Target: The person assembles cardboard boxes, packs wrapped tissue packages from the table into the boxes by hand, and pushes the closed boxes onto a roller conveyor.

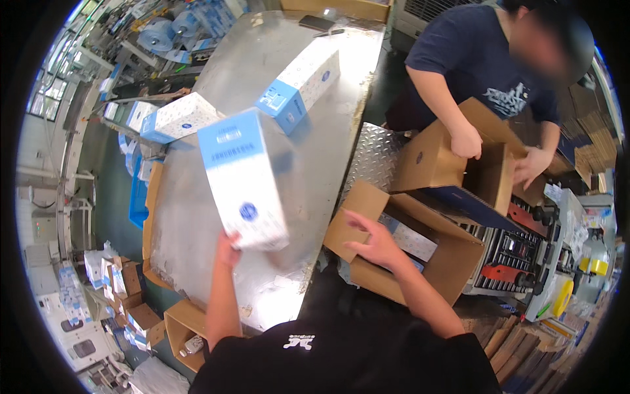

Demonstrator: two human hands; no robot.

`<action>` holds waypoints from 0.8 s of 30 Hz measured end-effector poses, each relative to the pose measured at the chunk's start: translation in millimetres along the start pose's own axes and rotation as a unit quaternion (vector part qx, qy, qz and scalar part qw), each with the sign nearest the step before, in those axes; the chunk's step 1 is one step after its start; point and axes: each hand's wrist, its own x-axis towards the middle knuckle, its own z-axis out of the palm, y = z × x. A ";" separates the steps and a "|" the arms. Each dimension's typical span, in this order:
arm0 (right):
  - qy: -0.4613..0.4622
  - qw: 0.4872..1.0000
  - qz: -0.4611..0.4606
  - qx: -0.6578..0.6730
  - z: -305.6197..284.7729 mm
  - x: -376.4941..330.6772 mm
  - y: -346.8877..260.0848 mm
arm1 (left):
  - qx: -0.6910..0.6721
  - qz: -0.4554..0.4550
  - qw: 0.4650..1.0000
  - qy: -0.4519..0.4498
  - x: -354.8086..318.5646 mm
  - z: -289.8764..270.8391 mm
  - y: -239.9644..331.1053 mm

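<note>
My left hand (228,249) grips the lower end of a long white and blue carton (241,177), holding it tilted above the metal table. To the right, my right hand (375,241) is open, its fingers apart over the near flap of an open cardboard box (453,262). Inside that box lies a white carton (412,238), partly hidden by my hand and the box wall. Two more cartons of the same kind rest farther off on the table: one white and blue carton (308,82) towards the back, another carton (180,118) at the left edge.
A co-worker (472,65) across from me handles a second open cardboard box (426,157) beside mine. The metal table (190,217) has a raised cardboard edge at its left. A roller conveyor (508,253) runs at the right. Dark flat object (317,23) lies at the table's far end.
</note>
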 end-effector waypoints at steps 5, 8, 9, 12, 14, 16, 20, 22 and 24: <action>0.026 0.988 -0.009 0.149 -19.5 -5.9 -29.8 | 0.223 -0.025 0.951 -0.213 -58.6 146.2 -62.4; 0.035 0.995 0.022 0.094 -56.1 -55.9 4.2 | 0.355 -0.109 0.870 -0.323 -48.2 203.5 -80.4; 0.060 0.996 0.015 0.059 -66.7 -83.1 24.0 | 0.393 -0.161 0.836 -0.348 -53.1 219.8 -91.5; 0.251 0.942 -0.065 -0.213 -91.5 -128.3 69.5 | 0.549 -0.002 0.661 -0.512 -80.3 246.9 -124.7; 0.360 0.835 -0.042 -0.414 -103.5 -142.7 141.2 | 0.573 0.023 0.577 -0.581 -95.0 253.9 -144.1; 0.205 0.817 0.276 -0.464 -97.4 -147.2 222.9 | 0.567 0.028 0.600 -0.565 -98.7 259.3 -149.2; 0.139 0.823 0.205 -0.511 -36.5 -94.8 228.6 | 0.563 -0.018 0.662 -0.494 -124.3 235.2 -135.8; 0.196 0.839 0.061 -0.503 -18.0 -105.9 272.8 | 0.515 0.026 0.732 -0.445 -135.1 230.5 -144.3; 0.005 0.898 0.231 -0.374 -38.4 -99.2 308.2 | 0.463 0.112 0.802 -0.360 -151.0 211.7 -144.2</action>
